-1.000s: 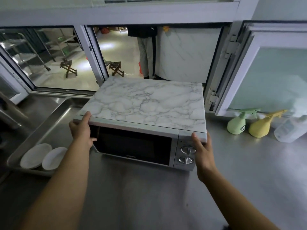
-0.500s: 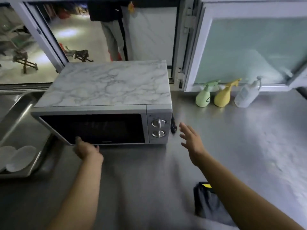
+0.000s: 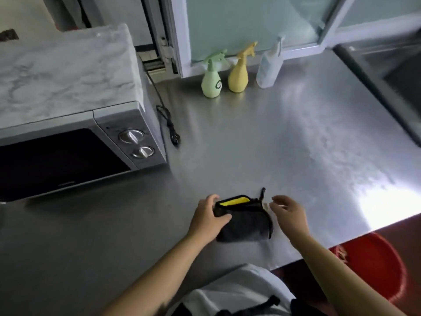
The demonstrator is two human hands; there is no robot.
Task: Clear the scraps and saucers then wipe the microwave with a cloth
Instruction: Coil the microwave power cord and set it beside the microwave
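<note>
— Where is the cloth (image 3: 245,221)?
— Folded on the steel bench (image 3: 284,137), near its front edge, right of the microwave (image 3: 68,106).
— And the hands?
— The left hand (image 3: 208,218) grips the cloth's left end, fingers curled round it. The right hand (image 3: 290,214) hovers just beside it, fingers loosely spread, holding nothing.

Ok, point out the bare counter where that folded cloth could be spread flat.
The widest bare steel counter lies between the spray bottles at the back and the cloth at the near edge. Another bare strip runs in front of the microwave, left of the left hand. Beside the microwave the power cord crowds the gap.
</note>
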